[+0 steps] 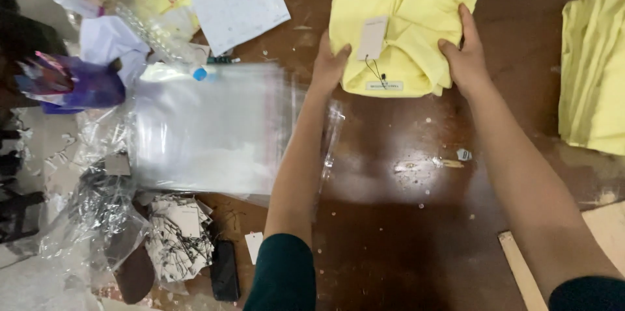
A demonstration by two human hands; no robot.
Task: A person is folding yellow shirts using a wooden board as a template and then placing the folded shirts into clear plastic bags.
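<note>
- Pressing in from both sides, the hands frame a folded yellow garment [403, 18] that lies flat on the brown bench [397, 220], at the far middle of the view.
- The left hand [330, 64] sits against the garment's left lower edge, fingers curled onto the cloth and thumb on top, grasping the fold.
- The right hand [465, 54] rests on the garment's right side, fingers stretched up along the fabric and thumb tucked toward the middle, holding it in place (neither hand lifts it clear of the bench, as far as can be seen).
- A pale paper tag [372, 38] lies on the garment between the hands, with a thin dark string running down from it toward a small sewn label [384, 86] at the near edge.
- Both forearms are bare, ending in dark green sleeves [283, 275] at the bottom of the view.
- A stack of clear plastic bags [208, 132] lies just left of the left forearm, partly under it.
- More yellow folded cloth [592, 70] lies well apart at the right edge.
- A heap of small string tags [179, 239] sits near the bottom left, beside crumpled clear wrap [91, 220].
- A white printed sheet [237, 2] lies at the top, left of the garment.
</note>
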